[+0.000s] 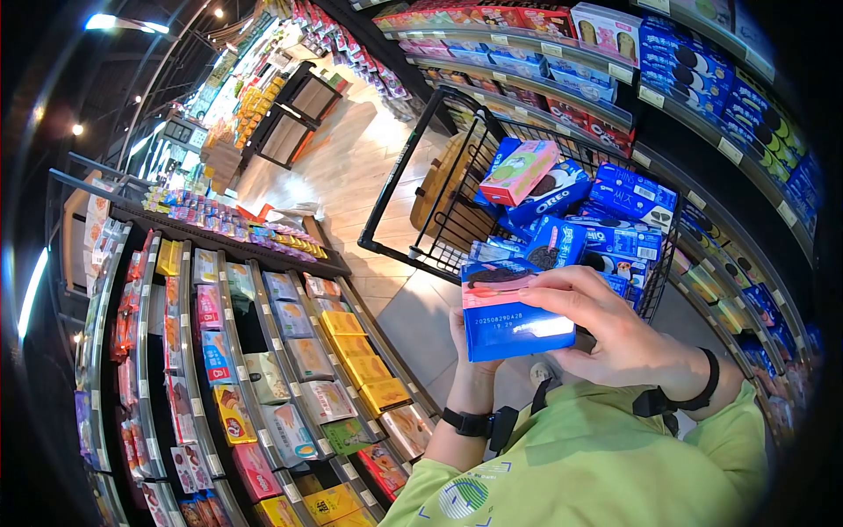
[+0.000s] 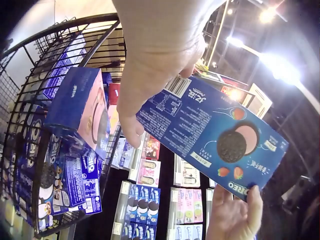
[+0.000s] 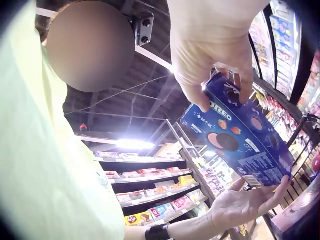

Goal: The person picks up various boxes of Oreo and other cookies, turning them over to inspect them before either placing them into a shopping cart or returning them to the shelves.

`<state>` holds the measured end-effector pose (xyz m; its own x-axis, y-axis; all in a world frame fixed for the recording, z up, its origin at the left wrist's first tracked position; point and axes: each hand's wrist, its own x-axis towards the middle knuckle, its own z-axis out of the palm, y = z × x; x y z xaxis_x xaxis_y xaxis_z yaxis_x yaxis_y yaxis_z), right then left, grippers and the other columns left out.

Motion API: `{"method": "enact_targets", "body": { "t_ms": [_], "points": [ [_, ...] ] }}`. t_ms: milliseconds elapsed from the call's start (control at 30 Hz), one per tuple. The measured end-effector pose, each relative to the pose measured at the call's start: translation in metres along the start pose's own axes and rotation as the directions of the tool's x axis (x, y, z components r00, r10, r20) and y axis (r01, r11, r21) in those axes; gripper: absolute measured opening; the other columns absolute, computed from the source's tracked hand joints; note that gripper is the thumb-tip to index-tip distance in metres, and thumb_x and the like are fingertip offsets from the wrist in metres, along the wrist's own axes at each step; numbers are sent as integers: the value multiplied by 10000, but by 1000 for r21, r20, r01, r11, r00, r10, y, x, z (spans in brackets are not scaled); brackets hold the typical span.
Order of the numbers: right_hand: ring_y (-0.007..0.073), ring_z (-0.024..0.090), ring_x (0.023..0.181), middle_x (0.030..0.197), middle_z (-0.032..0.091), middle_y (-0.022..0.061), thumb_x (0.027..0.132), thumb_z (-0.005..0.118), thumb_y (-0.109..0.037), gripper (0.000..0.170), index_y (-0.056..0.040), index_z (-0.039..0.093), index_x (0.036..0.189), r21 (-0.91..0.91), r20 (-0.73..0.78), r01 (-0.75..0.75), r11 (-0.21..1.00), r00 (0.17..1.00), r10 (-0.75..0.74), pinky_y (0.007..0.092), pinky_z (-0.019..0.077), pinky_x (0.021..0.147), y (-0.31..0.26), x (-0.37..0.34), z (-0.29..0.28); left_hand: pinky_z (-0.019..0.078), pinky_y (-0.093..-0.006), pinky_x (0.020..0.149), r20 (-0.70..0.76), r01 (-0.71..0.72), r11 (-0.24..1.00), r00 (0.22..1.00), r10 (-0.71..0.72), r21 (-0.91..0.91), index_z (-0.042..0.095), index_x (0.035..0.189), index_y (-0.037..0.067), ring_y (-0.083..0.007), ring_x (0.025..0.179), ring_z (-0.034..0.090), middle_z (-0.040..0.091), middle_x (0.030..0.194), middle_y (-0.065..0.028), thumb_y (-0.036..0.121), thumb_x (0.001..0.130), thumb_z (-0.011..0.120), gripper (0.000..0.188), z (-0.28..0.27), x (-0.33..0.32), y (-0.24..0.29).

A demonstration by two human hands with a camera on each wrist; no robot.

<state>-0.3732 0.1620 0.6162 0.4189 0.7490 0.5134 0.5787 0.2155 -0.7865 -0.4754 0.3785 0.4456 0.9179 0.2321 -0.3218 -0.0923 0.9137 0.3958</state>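
Between both hands is a blue Oreo cookie box (image 1: pixel 518 329), with cookies and strawberries printed on its long panel (image 2: pixel 237 142). A date code shows on the end facing the head camera. My right hand (image 1: pixel 606 329) grips the OREO-lettered end, thumb and fingers on opposite sides, as the right wrist view shows. The left hand (image 3: pixel 240 207) holds the other end from below with thumb and fingers; in the head view the box hides most of it. Just beyond stands a black wire shopping cart (image 1: pixel 399 180) piled with blue Oreo packs (image 1: pixel 632 189) and a pink box (image 1: pixel 520 173).
A snack shelf (image 1: pixel 290 378) with yellow, pink and blue packs runs along the left. On the right, cookie shelves (image 1: pixel 518 39) stand close beside the cart. Wooden flooring (image 1: pixel 351 114) leads to a display stand (image 1: pixel 285 119) farther off.
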Motion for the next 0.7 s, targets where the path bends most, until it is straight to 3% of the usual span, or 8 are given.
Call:
{"method": "enact_targets", "body": {
  "t_ms": [267, 300, 333, 467, 533, 600, 667, 700],
  "points": [
    [345, 478, 1138, 1226, 471, 141, 651, 666, 77, 692, -89, 487, 1299, 40, 23, -76, 996, 997, 76, 417, 401, 968, 7, -4, -5, 434, -478, 983, -11, -85, 991, 996, 87, 100, 474, 1283, 19, -338, 1143, 545, 543, 1261, -192, 391, 816, 402, 601, 21, -7, 4],
    [349, 474, 1147, 1217, 475, 145, 649, 672, 70, 681, -83, 488, 1287, -35, -4, -90, 995, 996, 89, 419, 397, 975, 10, -6, -8, 428, -479, 979, -139, -109, 986, 982, 126, 124, 478, 1281, 22, -330, 1133, 551, 537, 1280, -175, 399, 808, 426, 608, 42, -12, 2],
    [352, 471, 1156, 1209, 479, 148, 646, 678, 62, 671, -76, 489, 1275, -110, -30, -105, 988, 994, 102, 421, 393, 982, 14, -9, -12, 416, -463, 985, 18, -64, 990, 998, 62, 124, 483, 1288, 58, -291, 1145, 534, 530, 1296, -128, 407, 812, 450, 590, 25, -12, 4],
    [336, 476, 1166, 1193, 507, 150, 617, 737, 16, 711, -64, 452, 1263, -188, -185, -236, 953, 962, 201, 404, 390, 983, 37, -30, -24, 369, -445, 1001, 10, -98, 915, 995, 102, 391, 484, 1293, 124, -213, 1169, 467, 526, 1256, -38, 391, 869, 479, 501, 33, -19, 0],
    [237, 495, 1145, 1199, 502, 119, 646, 824, -76, 767, -56, 405, 1289, -83, -243, -327, 941, 923, 299, 364, 377, 983, 62, -49, -36, 343, -448, 1011, -14, -128, 748, 983, 181, 651, 423, 1342, 115, -229, 1196, 451, 478, 1301, -65, 314, 881, 480, 506, 40, -16, 1],
    [196, 485, 1140, 1213, 494, 85, 686, 831, -119, 760, -46, 389, 1301, 332, -367, -388, 860, 786, 497, 336, 376, 981, 73, -62, -39, 350, -435, 1004, -64, -94, 717, 980, 190, 690, 403, 1363, 115, -240, 1191, 435, 450, 1303, -66, 194, 809, 549, 578, 33, -14, 6],
    [170, 485, 1137, 1211, 502, 76, 736, 802, -155, 722, -35, 378, 1309, 267, -454, -379, 886, 762, 462, 305, 383, 977, 83, -75, -50, 351, -412, 1005, 118, -187, 106, 881, 458, 977, 381, 1384, 101, -241, 1226, 390, 416, 1329, -74, 91, 694, 573, 717, 20, -9, 8],
    [170, 501, 1120, 1195, 515, 78, 741, 797, -160, 714, -37, 380, 1308, 321, -477, -401, 858, 714, 512, 309, 403, 965, 88, -82, -55, 319, -456, 1041, 281, -201, -216, 842, 461, 956, 368, 1389, 95, -290, 1288, 329, 372, 1378, -121, -18, 583, 552, 835, 15, -8, 11]
  ]
}}
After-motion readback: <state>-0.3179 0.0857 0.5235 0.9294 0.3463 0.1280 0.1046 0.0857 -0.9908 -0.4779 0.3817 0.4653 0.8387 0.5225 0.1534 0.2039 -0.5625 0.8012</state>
